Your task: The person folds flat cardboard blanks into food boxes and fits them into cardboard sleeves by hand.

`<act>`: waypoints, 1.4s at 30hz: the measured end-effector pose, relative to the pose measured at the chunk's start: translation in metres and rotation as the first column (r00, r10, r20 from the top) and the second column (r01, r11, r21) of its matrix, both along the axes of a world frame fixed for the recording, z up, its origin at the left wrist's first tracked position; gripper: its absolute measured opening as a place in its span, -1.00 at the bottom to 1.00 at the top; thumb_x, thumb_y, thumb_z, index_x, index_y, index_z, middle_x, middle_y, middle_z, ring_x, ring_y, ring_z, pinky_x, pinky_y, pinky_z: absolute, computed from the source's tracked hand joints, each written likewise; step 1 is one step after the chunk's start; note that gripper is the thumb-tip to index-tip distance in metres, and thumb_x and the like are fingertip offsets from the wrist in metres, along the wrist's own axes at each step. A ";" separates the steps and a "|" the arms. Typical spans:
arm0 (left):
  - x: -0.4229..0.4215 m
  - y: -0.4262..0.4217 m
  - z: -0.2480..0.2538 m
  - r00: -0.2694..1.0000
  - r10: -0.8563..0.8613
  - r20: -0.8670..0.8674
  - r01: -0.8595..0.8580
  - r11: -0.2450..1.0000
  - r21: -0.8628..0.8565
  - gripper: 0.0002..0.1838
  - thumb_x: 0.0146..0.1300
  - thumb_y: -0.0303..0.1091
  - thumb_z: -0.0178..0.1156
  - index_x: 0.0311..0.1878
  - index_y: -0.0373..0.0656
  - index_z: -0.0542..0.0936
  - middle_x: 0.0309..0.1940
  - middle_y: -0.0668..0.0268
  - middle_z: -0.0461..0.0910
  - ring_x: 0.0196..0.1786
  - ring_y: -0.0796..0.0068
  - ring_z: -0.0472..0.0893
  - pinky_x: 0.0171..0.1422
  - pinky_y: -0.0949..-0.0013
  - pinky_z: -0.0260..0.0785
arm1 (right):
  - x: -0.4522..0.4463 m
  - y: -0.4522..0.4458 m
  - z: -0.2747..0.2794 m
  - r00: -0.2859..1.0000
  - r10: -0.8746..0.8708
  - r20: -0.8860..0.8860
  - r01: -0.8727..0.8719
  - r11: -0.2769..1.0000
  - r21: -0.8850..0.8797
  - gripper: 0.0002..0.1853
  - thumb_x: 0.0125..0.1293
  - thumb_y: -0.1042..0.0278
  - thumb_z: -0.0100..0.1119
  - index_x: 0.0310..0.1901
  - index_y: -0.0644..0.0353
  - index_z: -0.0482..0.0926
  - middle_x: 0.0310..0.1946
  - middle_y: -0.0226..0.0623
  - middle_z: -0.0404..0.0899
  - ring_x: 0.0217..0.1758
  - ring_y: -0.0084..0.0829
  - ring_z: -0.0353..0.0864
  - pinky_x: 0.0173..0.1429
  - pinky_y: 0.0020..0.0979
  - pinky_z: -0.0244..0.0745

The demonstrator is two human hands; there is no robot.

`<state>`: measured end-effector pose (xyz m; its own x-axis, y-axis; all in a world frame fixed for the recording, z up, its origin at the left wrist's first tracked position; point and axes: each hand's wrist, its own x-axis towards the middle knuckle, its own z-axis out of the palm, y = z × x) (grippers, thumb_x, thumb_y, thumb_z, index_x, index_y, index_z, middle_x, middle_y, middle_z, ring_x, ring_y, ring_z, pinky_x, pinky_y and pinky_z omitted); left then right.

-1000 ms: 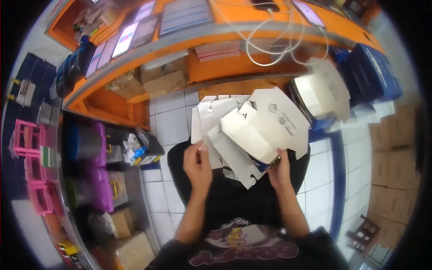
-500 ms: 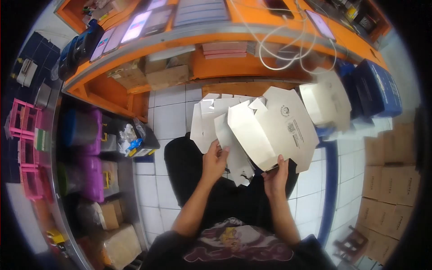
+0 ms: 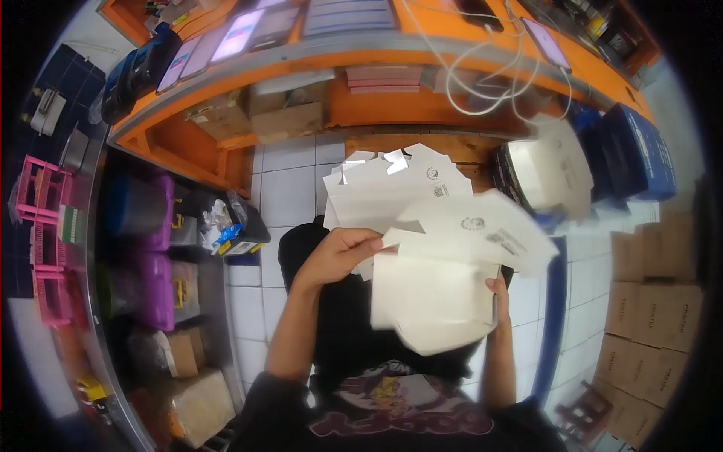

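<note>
A white printed cardboard food box [image 3: 433,290], partly folded with its printed lid panel swung up and blurred, is held over my lap. My left hand [image 3: 339,256] pinches a flap at its upper left corner. Along the box's right edge my right hand [image 3: 498,297] is closed, thumb in front and fingers mostly hidden behind. Just beyond lie several flat white box blanks [image 3: 376,177], overlapping, with a printed logo on one. Further right stand white folded boxes [image 3: 546,177], apart from both hands.
An orange workbench [image 3: 316,64] spans the front, with phones [image 3: 237,34] and a looping white cable [image 3: 482,96] on it. A blue box [image 3: 636,154] is at the right, above stacked brown cartons [image 3: 659,313]. Purple bins [image 3: 157,290] and a small black bin [image 3: 241,230] are at the left.
The held box has come closer to my body and turned, its printed panel now tilting away to the right. My left hand has risen to the box's upper left corner, away from the other blanks.
</note>
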<state>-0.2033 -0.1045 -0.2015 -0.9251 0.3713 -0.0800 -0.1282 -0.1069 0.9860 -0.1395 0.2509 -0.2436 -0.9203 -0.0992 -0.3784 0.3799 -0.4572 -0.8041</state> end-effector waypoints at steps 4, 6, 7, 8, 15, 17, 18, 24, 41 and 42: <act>0.003 0.014 -0.001 0.986 -0.071 0.149 0.037 0.975 0.218 -0.68 0.60 -0.20 0.05 -0.09 -0.33 0.57 -0.30 0.16 0.67 -0.22 0.41 0.67 -0.13 0.35 0.52 | 0.006 0.001 -0.041 0.977 0.125 -0.174 -0.214 0.631 -0.746 -0.14 0.15 0.10 0.21 0.47 0.31 0.24 0.13 -0.01 0.60 0.11 -0.13 0.67 0.19 -0.20 0.63; 0.014 0.027 -0.007 0.969 -0.003 0.248 -0.108 0.895 0.433 -0.61 0.61 -0.12 0.03 -0.03 -0.33 0.57 -0.29 0.16 0.67 -0.24 0.34 0.69 -0.15 0.35 0.53 | 0.005 -0.014 -0.022 0.992 0.122 0.022 -0.084 0.792 -0.605 -0.15 0.17 0.08 0.21 0.46 0.35 0.24 0.10 -0.02 0.61 0.09 -0.14 0.68 0.17 -0.24 0.64; 0.022 0.034 -0.008 0.969 -0.013 0.246 -0.098 0.897 0.432 -0.61 0.61 -0.12 0.03 -0.03 -0.33 0.57 -0.29 0.16 0.67 -0.24 0.34 0.69 -0.15 0.35 0.53 | 0.000 -0.016 -0.012 0.982 0.087 0.165 -0.014 0.916 -0.402 -0.16 0.19 0.09 0.20 0.46 0.37 0.24 0.11 -0.02 0.60 0.09 -0.15 0.68 0.17 -0.27 0.63; 0.028 0.044 0.007 0.985 0.124 0.117 -0.162 0.891 0.423 -0.62 0.60 -0.14 0.05 0.06 -0.33 0.58 -0.20 0.16 0.67 -0.19 0.35 0.69 -0.10 0.37 0.53 | 0.002 -0.014 -0.014 0.979 0.029 0.204 0.009 0.984 -0.180 -0.17 0.18 0.10 0.22 0.44 0.41 0.27 0.14 -0.03 0.59 0.12 -0.17 0.67 0.20 -0.28 0.61; 0.049 0.027 0.005 0.928 0.066 0.367 -0.121 0.984 0.130 -0.37 0.41 -0.10 0.33 0.35 -0.39 0.48 0.04 0.20 0.69 -0.01 0.44 0.69 0.09 0.34 0.54 | 0.000 -0.022 0.011 0.976 0.142 0.166 -0.138 0.990 -0.034 -0.11 0.16 0.07 0.28 0.46 0.38 0.24 0.27 -0.01 0.50 0.27 -0.23 0.58 0.32 -0.28 0.51; 0.050 0.040 -0.002 0.901 0.072 0.428 -0.283 0.846 0.452 -0.37 0.41 -0.07 0.31 0.34 -0.37 0.49 0.04 0.19 0.70 -0.01 0.38 0.71 0.11 0.31 0.57 | 0.004 -0.029 0.000 0.948 0.196 0.251 -0.113 0.944 -0.310 -0.13 0.18 0.11 0.28 0.47 0.38 0.23 0.28 -0.04 0.48 0.29 -0.27 0.55 0.32 -0.30 0.49; 0.051 0.034 -0.021 0.886 -0.029 0.463 -0.226 0.845 0.485 -0.30 0.41 0.00 0.30 0.40 -0.34 0.43 0.14 0.15 0.65 0.15 0.30 0.67 0.26 0.22 0.53 | 0.002 -0.031 -0.005 0.950 0.190 0.249 -0.108 0.944 -0.311 -0.13 0.18 0.11 0.28 0.47 0.38 0.23 0.28 -0.04 0.48 0.29 -0.27 0.55 0.32 -0.30 0.49; 0.106 0.065 -0.042 0.830 -0.014 0.558 -0.360 0.751 0.554 -0.32 0.40 -0.07 0.33 0.40 -0.30 0.38 0.22 0.19 0.57 0.21 0.35 0.59 0.30 0.22 0.47 | -0.013 -0.030 -0.004 0.992 0.128 0.019 -0.129 0.989 0.075 -0.22 0.28 0.10 0.24 0.46 0.35 0.27 0.28 -0.14 0.48 0.30 -0.32 0.52 0.32 -0.31 0.47; 0.087 0.101 0.026 0.905 0.135 -0.404 -0.323 0.834 -0.447 -0.48 0.42 -0.32 0.24 0.38 -0.31 0.44 0.19 -0.02 0.54 0.16 0.16 0.58 0.28 0.16 0.41 | 0.012 -0.097 0.023 0.972 0.233 -0.012 -0.206 0.880 0.428 -0.65 0.53 0.13 0.18 0.10 0.24 0.65 -0.14 -0.28 0.71 -0.11 -0.42 0.69 0.00 -0.39 0.59; 0.089 0.105 0.027 0.899 0.131 -0.417 -0.329 0.831 -0.449 -0.48 0.42 -0.32 0.24 0.38 -0.31 0.44 0.19 -0.02 0.54 0.16 0.16 0.58 0.28 0.16 0.41 | 0.005 -0.096 0.029 0.986 0.159 0.053 -0.167 0.960 0.224 -0.67 0.52 0.14 0.20 0.11 0.20 0.64 -0.16 -0.36 0.69 -0.16 -0.51 0.66 -0.07 -0.45 0.58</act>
<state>-0.1141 0.0000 -0.1748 -0.9772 0.1440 0.1561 0.2037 0.4279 0.8806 -0.1343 0.1550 -0.2144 -0.8849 -0.1544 -0.4395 0.4633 -0.1940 -0.8647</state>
